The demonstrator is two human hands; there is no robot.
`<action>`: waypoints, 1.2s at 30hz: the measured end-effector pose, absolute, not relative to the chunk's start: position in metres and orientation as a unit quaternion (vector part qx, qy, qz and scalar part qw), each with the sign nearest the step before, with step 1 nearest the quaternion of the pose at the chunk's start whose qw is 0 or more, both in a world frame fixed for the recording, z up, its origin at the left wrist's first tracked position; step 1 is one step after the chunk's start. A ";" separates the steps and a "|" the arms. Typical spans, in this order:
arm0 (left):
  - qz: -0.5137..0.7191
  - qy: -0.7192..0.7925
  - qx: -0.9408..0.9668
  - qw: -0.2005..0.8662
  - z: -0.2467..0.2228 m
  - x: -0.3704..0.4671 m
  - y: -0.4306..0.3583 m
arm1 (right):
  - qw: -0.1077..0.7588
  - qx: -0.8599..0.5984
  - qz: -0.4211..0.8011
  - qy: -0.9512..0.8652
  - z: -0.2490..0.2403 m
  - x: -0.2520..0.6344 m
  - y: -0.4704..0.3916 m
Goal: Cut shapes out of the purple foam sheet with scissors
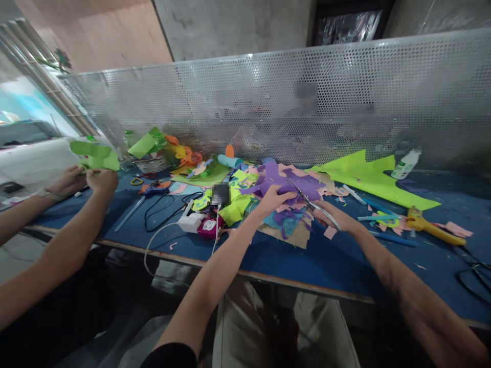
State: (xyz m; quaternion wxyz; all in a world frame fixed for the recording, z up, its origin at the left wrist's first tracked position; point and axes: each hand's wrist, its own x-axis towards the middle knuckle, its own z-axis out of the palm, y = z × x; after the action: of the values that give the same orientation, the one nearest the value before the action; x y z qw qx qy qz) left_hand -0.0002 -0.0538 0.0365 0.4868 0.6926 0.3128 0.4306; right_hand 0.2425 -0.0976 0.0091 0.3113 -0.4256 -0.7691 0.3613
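My left hand (273,200) pinches the near side of a jagged sheet of purple paper (270,176). In my right hand (326,217) is a pair of scissors (305,197), its blades pointing up and left against the purple paper. My right fingers are wrapped round the scissor handles, partly hidden. Beneath and around both hands lies a heap of cut scraps in pink, blue and purple, with a piece of brown cardboard (295,239) under its front edge. Lime-green scraps (235,210) lie just left of my left hand.
A yellow glue gun (435,228), blue sticks (395,239), a large lime-green sheet (368,176) and a white bottle (407,163) lie or stand at right. White adapter (191,222) and cables sit at left. A co-worker's hands (100,180) hold green paper. Perforated metal screen (230,107) stands behind.
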 end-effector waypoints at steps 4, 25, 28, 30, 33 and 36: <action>0.397 0.317 0.696 0.508 0.036 0.001 -0.055 | 0.291 -0.403 0.356 -0.792 0.005 0.243 -0.094; 0.390 0.363 0.754 0.385 0.032 0.005 -0.054 | 0.531 -0.520 0.319 -0.588 0.006 0.226 -0.084; 0.369 0.340 0.819 0.278 0.024 0.008 -0.051 | 0.583 -0.476 0.356 -0.554 0.002 0.216 -0.082; 0.342 0.315 0.848 0.255 0.021 0.010 -0.052 | 0.608 -0.461 0.360 -0.537 -0.001 0.211 -0.079; 0.340 0.307 0.859 0.231 0.024 0.010 -0.055 | 0.628 -0.461 0.349 -0.521 -0.004 0.209 -0.078; 0.373 0.318 0.847 0.206 0.029 0.009 -0.060 | 0.634 -0.454 0.348 -0.521 -0.003 0.210 -0.080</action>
State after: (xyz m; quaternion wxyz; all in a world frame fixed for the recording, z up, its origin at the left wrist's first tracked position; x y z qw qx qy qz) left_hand 0.0087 -0.0599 0.0292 0.2059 0.8468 0.3180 0.3734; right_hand 0.2098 -0.0801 -0.0026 0.6335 -0.4543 -0.5209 0.3476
